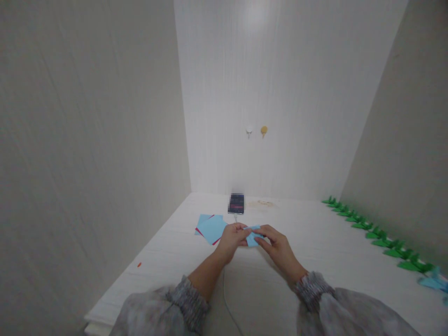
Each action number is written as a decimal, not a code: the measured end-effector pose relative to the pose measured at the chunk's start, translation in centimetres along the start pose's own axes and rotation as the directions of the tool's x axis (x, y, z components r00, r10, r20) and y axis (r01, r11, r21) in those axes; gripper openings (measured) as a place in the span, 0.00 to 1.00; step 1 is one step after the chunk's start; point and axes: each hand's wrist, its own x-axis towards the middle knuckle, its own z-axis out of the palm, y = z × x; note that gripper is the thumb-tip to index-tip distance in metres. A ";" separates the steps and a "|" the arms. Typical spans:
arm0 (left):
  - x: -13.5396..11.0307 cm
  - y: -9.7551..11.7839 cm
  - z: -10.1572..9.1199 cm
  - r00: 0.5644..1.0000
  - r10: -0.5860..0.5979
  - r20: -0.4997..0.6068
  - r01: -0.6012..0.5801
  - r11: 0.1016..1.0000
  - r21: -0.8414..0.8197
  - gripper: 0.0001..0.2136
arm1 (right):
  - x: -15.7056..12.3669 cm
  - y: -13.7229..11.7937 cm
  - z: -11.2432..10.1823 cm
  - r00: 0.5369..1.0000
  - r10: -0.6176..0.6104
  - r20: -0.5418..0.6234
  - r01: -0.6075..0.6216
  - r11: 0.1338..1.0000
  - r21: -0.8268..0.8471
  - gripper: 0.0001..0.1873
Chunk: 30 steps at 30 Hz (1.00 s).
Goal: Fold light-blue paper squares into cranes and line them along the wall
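Observation:
Between my two hands is a small folded piece of light blue paper [252, 239], held just above the white table. My left hand [231, 240] pinches its left side, thumb on top. On the right side, the fingers and thumb of my right hand [276, 242] close on the paper's edge. The exact folds are partly hidden by my fingers. Left of my left hand lies a loose stack of square paper sheets [212, 228], light blue on top with red edges showing beneath.
A phone [237, 204] leans at the back, with a white cable [227, 298] running forward. Green folded paper figures [380, 238] line the right side, with a blue one [434, 281] nearest. A small orange scrap [139, 264] lies left. Walls enclose the table [168, 266].

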 end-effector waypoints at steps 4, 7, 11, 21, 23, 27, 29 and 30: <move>0.0 0.1 -0.1 1.000 0.002 0.010 -0.002 1.000 -0.031 0.14 | 0.1 0.2 0.1 1.000 0.010 0.020 -0.010 1.000 -0.007 0.11; -0.1 0.2 -0.2 1.000 0.005 0.007 -0.005 0.999 -0.043 0.14 | 0.1 0.2 0.1 0.999 0.022 0.032 -0.022 1.000 0.004 0.11; -0.1 0.2 -0.2 1.000 0.020 -0.009 -0.020 0.999 -0.044 0.15 | 0.1 -0.4 0.0 0.999 0.033 0.043 -0.035 0.999 0.040 0.12; 0.0 -0.1 -0.2 0.994 0.108 -0.025 -0.106 0.993 0.059 0.18 | 0.1 -0.1 0.2 0.992 0.127 0.025 -0.130 0.980 0.153 0.11; 0.0 -0.1 -0.1 0.989 0.149 -0.022 -0.146 0.984 0.106 0.17 | 0.1 0.1 0.3 0.987 0.160 0.018 -0.161 0.966 0.204 0.10; 0.0 -0.2 0.0 0.973 0.229 -0.020 -0.222 0.960 0.171 0.16 | 0.0 0.1 0.5 0.946 0.324 -0.031 -0.288 0.877 0.386 0.11; 0.1 -0.4 0.0 0.968 0.250 -0.010 -0.242 0.945 0.219 0.15 | 0.0 0.2 0.6 0.916 0.398 -0.048 -0.326 0.809 0.490 0.13; 0.1 -0.6 0.0 0.966 0.260 -0.001 -0.252 0.936 0.244 0.14 | 0.0 0.3 0.7 0.907 0.418 -0.049 -0.331 0.781 0.530 0.15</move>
